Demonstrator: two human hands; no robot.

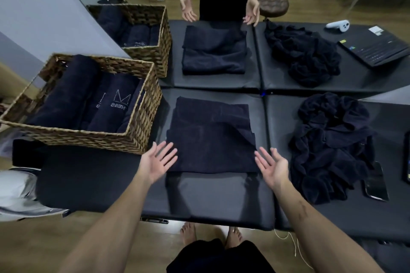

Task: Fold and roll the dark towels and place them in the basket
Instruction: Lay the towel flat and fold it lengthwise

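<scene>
- While both hands hang open and hold nothing, the folded towel (pixel 211 137) lies flat on the near part of the desk (pixel 210 197), between them and slightly beyond the fingertips.
- Its near edge runs left to right, and the cloth stretches away from the person toward the far side, so its long axis seems to point near to far; rolling would likely start at that near edge.
- The left hand (pixel 158 162) is palm-up at the towel's near left corner, fingers spread, its tips touching or just over the cloth.
- The right hand (pixel 271 167) is also palm-up, fingers spread, just beside the near right corner; whether it touches the towel I cannot tell.
- Neither hand is clearly nearer: the two flank the towel almost evenly, which suits a two-handed roll.
- The top layer shows a diagonal crease toward the right, so the fold may need smoothing first.
- The basket (pixel 142 117) sits just left of the towel, its near right corner close to the left hand; rolled towels (pixel 88 99) already lie in it.
- A loose towel pile (pixel 330 148) waits on the right, with a phone (pixel 376 186) at its near edge.
- Across the desk, another person's hands (pixel 188 9) hover open over a second folded towel (pixel 214 51), with a second basket (pixel 153 35) to its left.
</scene>
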